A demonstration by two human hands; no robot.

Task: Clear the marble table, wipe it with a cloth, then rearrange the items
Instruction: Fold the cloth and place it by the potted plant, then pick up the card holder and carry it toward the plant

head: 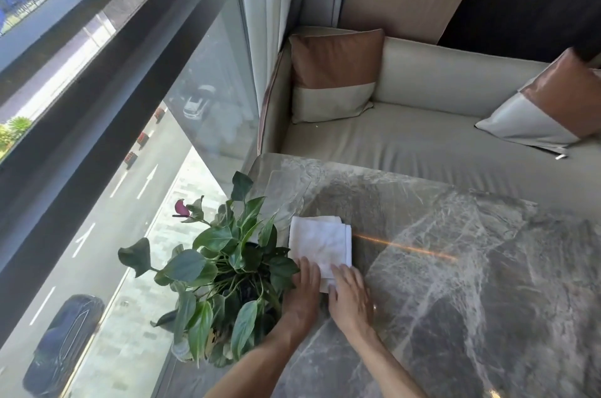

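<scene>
Lying flat near the desk's left edge, folded white cloth (320, 243), squared, several layers showing at its far and right sides. Left hand (304, 288) and right hand (349, 295) both pressed palm-down on its near edge, fingers extended, each grip open and closed on nothing. Marble desk (455, 267), grey-brown with white veining, a streak of sunlight across it right of the cloth. Potted plant (221, 274), broad green leaves, one dark red bloom, just beside the cloth at the desk's left edge. Beige sofa (406, 137) beyond the far edge, carrying two brown-and-cream cushions (335, 75). Window (97, 105) to the left.
</scene>
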